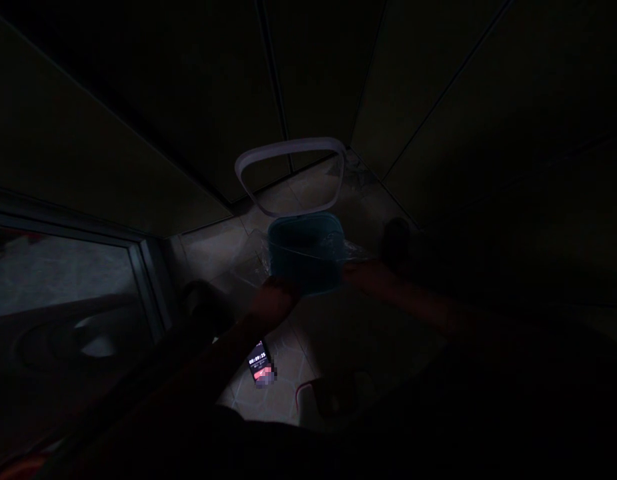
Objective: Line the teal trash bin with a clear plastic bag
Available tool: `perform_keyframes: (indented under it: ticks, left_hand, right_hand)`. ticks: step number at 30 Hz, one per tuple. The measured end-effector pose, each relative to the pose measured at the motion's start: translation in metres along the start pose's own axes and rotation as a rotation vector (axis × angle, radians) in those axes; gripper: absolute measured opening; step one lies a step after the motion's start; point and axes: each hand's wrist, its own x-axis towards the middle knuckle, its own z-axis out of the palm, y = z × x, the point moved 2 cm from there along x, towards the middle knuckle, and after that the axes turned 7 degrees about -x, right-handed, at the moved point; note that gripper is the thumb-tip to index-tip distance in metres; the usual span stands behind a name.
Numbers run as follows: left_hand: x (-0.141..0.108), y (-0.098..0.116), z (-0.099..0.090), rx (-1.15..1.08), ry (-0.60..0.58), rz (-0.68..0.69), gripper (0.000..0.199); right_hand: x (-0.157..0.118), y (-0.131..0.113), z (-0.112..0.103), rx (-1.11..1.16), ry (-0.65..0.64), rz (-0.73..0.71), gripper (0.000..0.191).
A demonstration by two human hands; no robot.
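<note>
In the dark head view, a teal bin (308, 270) stands on the tiled floor in front of me. Behind its far edge a pale open ring frame (293, 145) is tilted up. Clear thin plastic (255, 263), which looks like a bag, spreads out on both sides of the bin's top. My left hand (275, 300) is closed at the near left side of the bin, on the plastic. At the near right edge my right hand (363, 275) is also closed on the plastic. Darkness hides the fingers of both hands in part.
A phone (258, 357) with a lit timer screen lies on the floor below my left forearm. Dark panels (188, 87) rise behind and beside the bin. To the left is a framed opening (153, 280). A pale curved object (305, 403) shows near my body.
</note>
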Motion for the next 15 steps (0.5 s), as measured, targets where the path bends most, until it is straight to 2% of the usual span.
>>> perform_keyframes:
  ticks: [5, 10, 13, 15]
  left_hand:
    - [0.002, 0.000, 0.005, 0.007, 0.037, 0.005, 0.026]
    - [0.004, -0.002, 0.012, 0.026, 0.082, 0.046, 0.024]
    - [0.003, -0.001, 0.011, 0.033, 0.101, 0.060, 0.025]
    - [0.003, 0.002, 0.008, 0.022, 0.107, 0.066, 0.026]
  right_hand:
    - [-0.002, 0.003, -0.007, 0.069, 0.023, 0.077, 0.036]
    - [-0.003, 0.026, -0.017, 0.289, 0.185, 0.120, 0.059]
    - [-0.011, 0.043, -0.035, 0.411, 0.283, 0.295, 0.058]
    - [-0.020, 0.044, -0.049, 0.444, 0.334, 0.458, 0.050]
